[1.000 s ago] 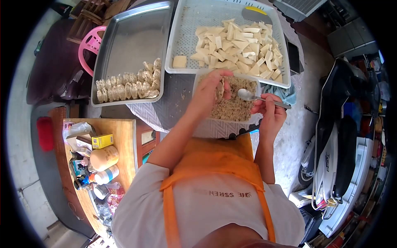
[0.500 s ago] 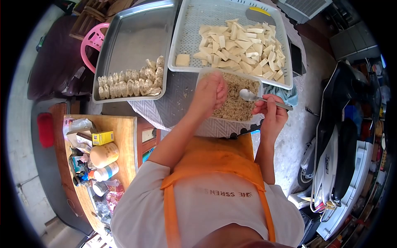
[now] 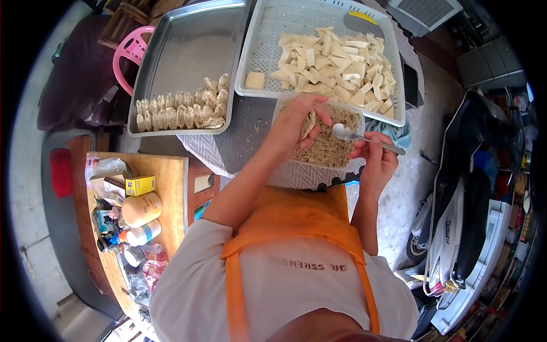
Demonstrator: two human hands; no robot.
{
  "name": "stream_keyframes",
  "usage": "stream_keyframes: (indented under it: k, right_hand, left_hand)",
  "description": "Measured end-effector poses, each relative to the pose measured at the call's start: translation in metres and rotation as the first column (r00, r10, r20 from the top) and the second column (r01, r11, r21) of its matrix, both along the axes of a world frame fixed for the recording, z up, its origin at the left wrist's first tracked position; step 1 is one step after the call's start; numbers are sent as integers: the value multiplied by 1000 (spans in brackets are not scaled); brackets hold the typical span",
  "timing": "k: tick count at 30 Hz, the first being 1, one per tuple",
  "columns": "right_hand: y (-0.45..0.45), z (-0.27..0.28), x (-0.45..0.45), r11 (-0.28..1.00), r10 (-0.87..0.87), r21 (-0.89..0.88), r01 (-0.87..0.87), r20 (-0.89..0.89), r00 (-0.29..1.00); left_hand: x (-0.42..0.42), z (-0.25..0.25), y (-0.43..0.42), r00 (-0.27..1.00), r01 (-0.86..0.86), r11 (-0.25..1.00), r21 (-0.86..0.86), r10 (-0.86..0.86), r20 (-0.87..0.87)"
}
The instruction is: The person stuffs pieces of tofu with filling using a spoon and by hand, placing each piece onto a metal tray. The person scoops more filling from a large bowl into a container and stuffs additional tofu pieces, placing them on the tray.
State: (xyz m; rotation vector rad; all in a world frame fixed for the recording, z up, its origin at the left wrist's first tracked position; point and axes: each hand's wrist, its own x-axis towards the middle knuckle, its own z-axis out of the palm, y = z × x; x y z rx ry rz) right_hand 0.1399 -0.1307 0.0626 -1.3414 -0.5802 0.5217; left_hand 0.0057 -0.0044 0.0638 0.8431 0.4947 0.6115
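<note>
My left hand (image 3: 297,122) is over the left side of a clear plastic tub (image 3: 354,165) and cups a tofu piece (image 3: 307,126) covered in brownish crumbly filling. The fingers hide part of that piece. Between the fingers and thumb of my right hand (image 3: 376,157) is the handle of a metal spoon (image 3: 343,132). The spoon's bowl is above the crumbly filling (image 3: 333,149) in the tub. Behind the tub, a white perforated tray (image 3: 265,45) carries a heap of pale tofu wedges (image 3: 336,65) and one separate square block (image 3: 255,80).
A metal tray (image 3: 194,43) at the left holds rows of filled pieces (image 3: 179,111). A scraper with a yellow edge (image 3: 363,23) lies in the white tray. A blue cloth (image 3: 393,132) is right of the tub. Bottles and boxes crowd a wooden table (image 3: 171,176).
My left hand has loosened from a closed fist, its fingers uncurling so the coated tofu piece shows in the palm. The right hand and spoon stay nearly in place.
</note>
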Motion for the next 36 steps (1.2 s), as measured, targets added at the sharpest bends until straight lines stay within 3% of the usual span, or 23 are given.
stream_keyframes:
  k: [4,10,13,14,15,17,19,22,25,28,31,34,36]
  right_hand:
    - [0,-3,-1,1000,-9,2,9,0,1000]
    - [-1,-7,-1,1000,3,-5,-3,31,1000]
    - [-2,-3,-2,1000,1,-15,-1,52,999]
    - [-4,-3,-1,1000,-3,-18,4,59,998]
    - [-6,-4,1,999,-12,-29,14,72,997]
    - [-10,-5,4,999,-35,-22,37,77,996]
    - [-13,-7,6,998,-52,-15,53,72,996]
    - [-14,-8,5,999,-51,2,51,56,997]
    - [-13,-9,3,999,-50,1,50,69,996]
    - [-13,-7,3,999,-52,1,52,86,995]
    - [-15,-8,7,998,-62,-4,63,109,992]
    - [-16,-7,6,997,-73,-6,74,92,993]
    - [-17,-6,5,997,-77,-10,79,80,994]
  left_hand:
    - [-2,-9,-1,992,26,997,66,-18,-123]
    - [-13,-28,8,982,155,983,-98,-143,120]
    - [-22,-20,30,988,-69,994,81,79,-133]
    - [-30,-16,48,932,-93,929,359,208,-297]
    - [-40,-12,72,879,-113,854,507,324,-350]
    - [-61,-9,120,765,-175,725,667,526,-372]
    - [-85,-62,197,626,12,311,950,739,-249]
    - [-120,-59,221,423,261,30,965,895,-142]
    - [-147,-82,255,345,368,238,899,863,-370]
    - [-158,-80,266,390,590,218,778,767,-510]
    - [-160,-71,264,612,407,8,914,741,-279]
    - [-161,-49,252,764,542,133,830,332,-553]
    - [-164,-47,242,756,575,200,793,240,-609]
